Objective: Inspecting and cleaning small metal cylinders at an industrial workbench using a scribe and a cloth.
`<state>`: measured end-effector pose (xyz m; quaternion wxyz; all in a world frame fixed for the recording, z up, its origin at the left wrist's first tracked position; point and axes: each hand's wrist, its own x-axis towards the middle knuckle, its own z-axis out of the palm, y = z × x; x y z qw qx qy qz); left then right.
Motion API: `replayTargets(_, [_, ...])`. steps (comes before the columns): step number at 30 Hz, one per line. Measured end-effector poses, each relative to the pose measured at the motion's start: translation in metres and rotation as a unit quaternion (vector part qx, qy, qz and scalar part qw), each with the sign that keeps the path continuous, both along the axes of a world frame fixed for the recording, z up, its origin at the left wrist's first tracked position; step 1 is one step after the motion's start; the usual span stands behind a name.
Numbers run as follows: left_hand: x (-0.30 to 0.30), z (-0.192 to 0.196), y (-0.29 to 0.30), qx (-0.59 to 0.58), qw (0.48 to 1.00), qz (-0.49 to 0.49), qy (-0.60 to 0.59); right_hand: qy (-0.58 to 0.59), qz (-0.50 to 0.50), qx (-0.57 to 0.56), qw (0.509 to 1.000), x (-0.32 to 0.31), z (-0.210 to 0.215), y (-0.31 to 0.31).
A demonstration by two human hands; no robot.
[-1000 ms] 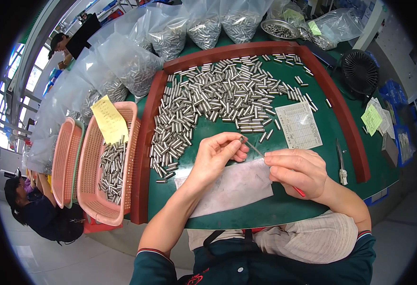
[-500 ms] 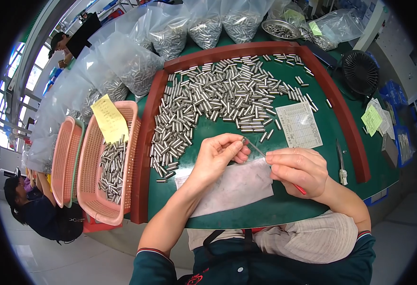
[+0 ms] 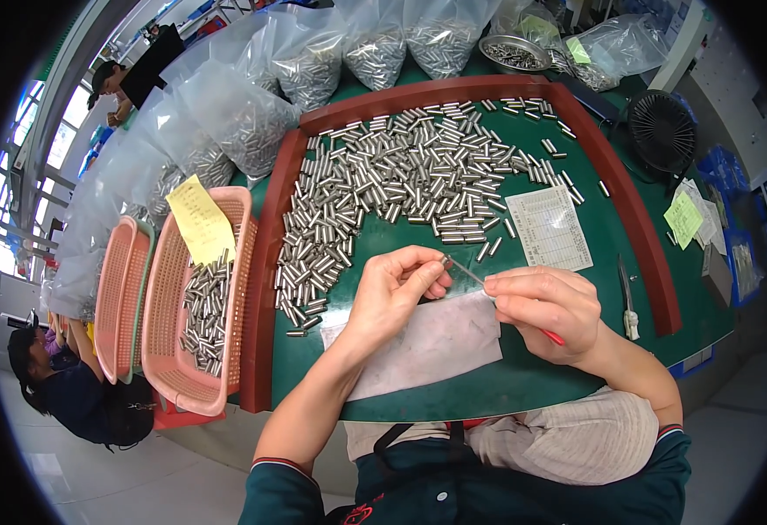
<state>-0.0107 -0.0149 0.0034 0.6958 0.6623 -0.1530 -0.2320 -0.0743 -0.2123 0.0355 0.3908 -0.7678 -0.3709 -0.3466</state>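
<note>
Little has shifted since a second ago: both hands hover over the grey cloth (image 3: 427,343) at the near edge of the green bench (image 3: 576,367). Our left hand (image 3: 394,293) pinches one small metal cylinder (image 3: 446,261) at its fingertips; our right hand (image 3: 545,306) is closed on a thin red-handled probe (image 3: 473,273) whose tip meets the cylinder. To do this well, we should hold the cylinder steady, keep the probe in line with its bore, and work over the cloth. Loose cylinders (image 3: 401,184) lie further off; the pink basket (image 3: 226,350) sits left.

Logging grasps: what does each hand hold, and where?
Left hand pinches a small metal cylinder at its end. Right hand grips a thin red-handled tool mid-shaft.
</note>
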Motion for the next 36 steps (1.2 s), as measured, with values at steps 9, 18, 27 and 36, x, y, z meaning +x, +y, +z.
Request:
replayTargets(9, [-0.003,0.001,-0.004,-0.023,0.999,0.041,0.021,-0.026,-0.029,-0.006,0.999,0.003,-0.001,0.002])
replayTargets(18, [-0.008,0.006,-0.007,-0.017,0.999,0.042,-0.010,-0.016,-0.037,0.007,0.999,-0.002,0.003,-0.001])
replayTargets(27, [-0.003,0.007,-0.005,-0.022,0.997,0.080,-0.002,-0.009,-0.008,-0.068,0.998,-0.001,0.000,-0.001])
replayTargets(36, [0.005,0.002,0.003,-0.090,0.992,0.083,0.039,-0.009,-0.026,-0.011,1.000,-0.008,0.009,-0.005])
